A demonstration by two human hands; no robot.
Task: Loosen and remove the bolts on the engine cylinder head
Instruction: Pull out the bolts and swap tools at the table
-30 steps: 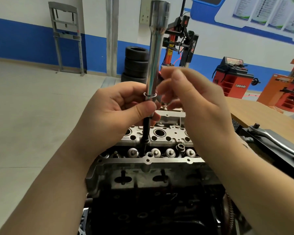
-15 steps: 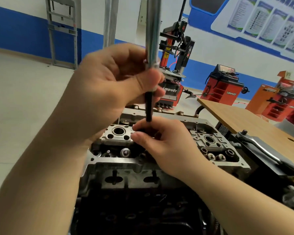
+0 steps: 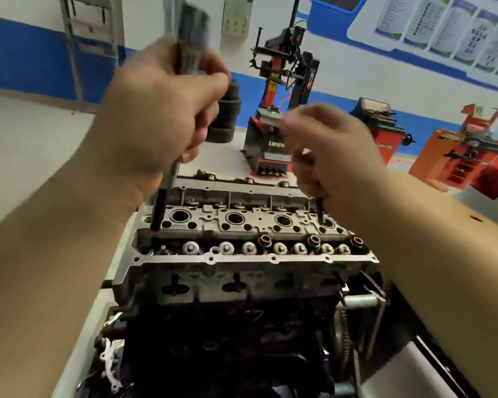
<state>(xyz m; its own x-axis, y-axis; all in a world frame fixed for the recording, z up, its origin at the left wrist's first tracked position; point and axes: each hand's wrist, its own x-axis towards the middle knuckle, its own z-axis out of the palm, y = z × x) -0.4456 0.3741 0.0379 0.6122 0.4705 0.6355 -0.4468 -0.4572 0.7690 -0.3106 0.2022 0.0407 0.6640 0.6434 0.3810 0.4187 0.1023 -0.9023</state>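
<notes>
The grey cylinder head (image 3: 242, 225) sits on top of the dark engine block, straight ahead. My left hand (image 3: 161, 110), blurred, grips a long silver socket (image 3: 191, 38) held upright. A dark bolt shank (image 3: 160, 205) hangs below it, its tip at the left end of the head. My right hand (image 3: 328, 147) pinches a second dark bolt (image 3: 320, 208) whose tip is over the right end of the head. Three more bolts (image 3: 314, 241) stand raised along the head's near row.
A wooden table (image 3: 486, 225) lies to the right. Behind the engine stand a red tyre changer (image 3: 276, 145) and a stack of tyres (image 3: 224, 119). Red and orange workshop machines (image 3: 457, 156) line the blue and white back wall.
My right hand left the middle of the head, moved to its right end and rose, now pinching a bolt. My left hand carried the socket and its bolt toward the head's left end.
</notes>
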